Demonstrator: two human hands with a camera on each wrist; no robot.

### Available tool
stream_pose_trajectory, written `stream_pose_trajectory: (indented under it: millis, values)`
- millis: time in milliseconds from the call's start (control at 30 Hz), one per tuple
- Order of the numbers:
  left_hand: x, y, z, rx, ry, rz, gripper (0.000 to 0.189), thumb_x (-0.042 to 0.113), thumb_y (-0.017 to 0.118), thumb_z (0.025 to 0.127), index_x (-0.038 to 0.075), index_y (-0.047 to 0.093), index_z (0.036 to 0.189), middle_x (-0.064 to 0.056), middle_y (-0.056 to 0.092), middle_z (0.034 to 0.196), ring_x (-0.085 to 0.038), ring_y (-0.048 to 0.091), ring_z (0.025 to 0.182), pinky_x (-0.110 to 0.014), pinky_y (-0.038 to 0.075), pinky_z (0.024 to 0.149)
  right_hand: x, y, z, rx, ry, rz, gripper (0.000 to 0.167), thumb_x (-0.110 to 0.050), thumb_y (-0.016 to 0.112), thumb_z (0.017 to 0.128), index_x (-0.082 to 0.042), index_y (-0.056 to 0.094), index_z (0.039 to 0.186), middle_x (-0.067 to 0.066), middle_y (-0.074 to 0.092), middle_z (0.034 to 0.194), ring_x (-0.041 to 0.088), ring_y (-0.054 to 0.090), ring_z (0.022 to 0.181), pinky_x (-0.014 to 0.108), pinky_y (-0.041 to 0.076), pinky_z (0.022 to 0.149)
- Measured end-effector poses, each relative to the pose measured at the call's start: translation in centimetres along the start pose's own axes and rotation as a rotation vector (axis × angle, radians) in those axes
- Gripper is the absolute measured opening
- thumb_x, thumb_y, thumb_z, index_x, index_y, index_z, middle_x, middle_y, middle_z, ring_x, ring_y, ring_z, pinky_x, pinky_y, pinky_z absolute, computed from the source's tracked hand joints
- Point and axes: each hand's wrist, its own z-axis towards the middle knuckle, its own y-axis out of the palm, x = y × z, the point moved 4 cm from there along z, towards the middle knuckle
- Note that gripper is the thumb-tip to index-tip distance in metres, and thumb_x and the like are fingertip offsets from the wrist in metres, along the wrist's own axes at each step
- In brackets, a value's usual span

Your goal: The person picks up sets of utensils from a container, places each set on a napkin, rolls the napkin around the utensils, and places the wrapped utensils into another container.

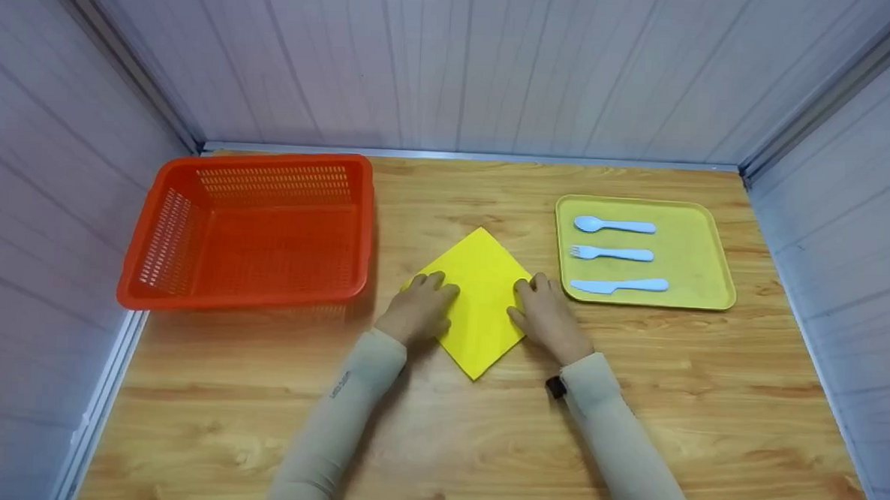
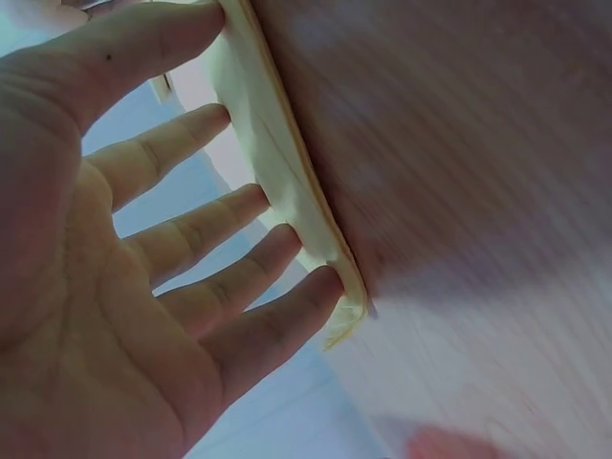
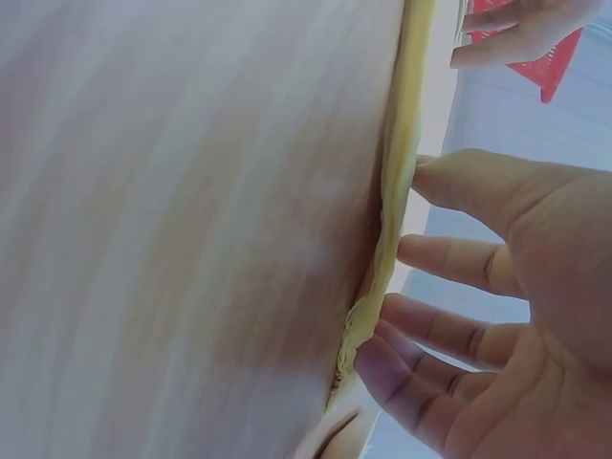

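A yellow folded cloth (image 1: 479, 296) lies flat on the wooden table, turned so that one corner points toward me. My left hand (image 1: 421, 307) rests on its left corner with the fingers spread. On the opposite corner lies my right hand (image 1: 551, 317), palm down. In the left wrist view the fingertips of the left hand (image 2: 143, 258) touch the cloth (image 2: 268, 134) in a row, thumb apart. The right wrist view has the right hand (image 3: 507, 287) with slightly bent fingers touching the layered cloth edge (image 3: 406, 124). Neither hand curls round the cloth.
An orange plastic basket (image 1: 244, 301) stands at the back left. To the right, a yellow tray (image 1: 696, 253) carries a light blue spoon (image 1: 619, 226), fork (image 1: 617, 254) and knife (image 1: 627, 285) in a column. Pale panel walls (image 1: 468, 63) enclose the table on three sides.
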Motion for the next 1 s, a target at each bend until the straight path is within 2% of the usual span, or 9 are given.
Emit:
stream_pose_trajectory:
  millis: [233,500,633,833,1000]
  values:
    - [-0.32,-0.02,0.24,-0.029,-0.023,-0.036,0.050,0.019,0.062,0.093,0.015,0.053,0.143,-0.015,0.038,0.154,-0.038,0.036,0.137,-0.056,0.037,0.106,0.05,0.31,0.04,0.018,0.003,0.022,0.038,-0.024,0.066,0.098,0.004,0.058,0.122,0.021,0.047,0.108,0.035,0.047,0.091,0.044,0.044,0.082]
    - [-0.20,0.48,0.20,-0.039,-0.037,-0.038,0.051,0.021,0.063,0.095,0.015,0.051,0.144,-0.015,0.038,0.153,-0.037,0.035,0.137,-0.054,0.035,0.109,0.44,0.47,0.13,-0.054,0.052,0.085,0.042,-0.027,0.064,0.099,0.002,0.055,0.127,0.020,0.044,0.113,0.035,0.046,0.099,0.046,0.043,0.086]
    - [-0.10,0.40,0.23,-0.037,-0.033,-0.038,0.051,0.021,0.062,0.096,0.015,0.050,0.145,-0.016,0.037,0.154,-0.038,0.034,0.138,-0.055,0.034,0.109,0.48,0.35,0.15,-0.046,0.061,0.071,0.042,-0.027,0.065,0.099,0.002,0.056,0.128,0.020,0.044,0.112,0.034,0.045,0.098,0.045,0.043,0.086]
    - [-0.30,0.39,0.04,-0.048,-0.049,-0.009,0.051,0.023,0.061,0.097,0.017,0.049,0.146,-0.015,0.034,0.157,-0.037,0.032,0.141,-0.056,0.035,0.108,0.07,0.50,0.10,-0.006,0.007,0.001,0.040,-0.028,0.064,0.099,0.002,0.057,0.125,0.022,0.048,0.112,0.036,0.046,0.095,0.045,0.042,0.086]
    - [0.26,0.24,-0.21,-0.004,0.009,0.031,0.041,0.019,0.059,0.097,0.011,0.055,0.137,-0.021,0.041,0.150,-0.040,0.041,0.134,-0.055,0.042,0.103,0.01,0.22,-0.26,0.024,-0.025,-0.016,0.031,-0.024,0.065,0.099,0.002,0.059,0.116,0.020,0.049,0.104,0.035,0.047,0.090,0.043,0.045,0.080]
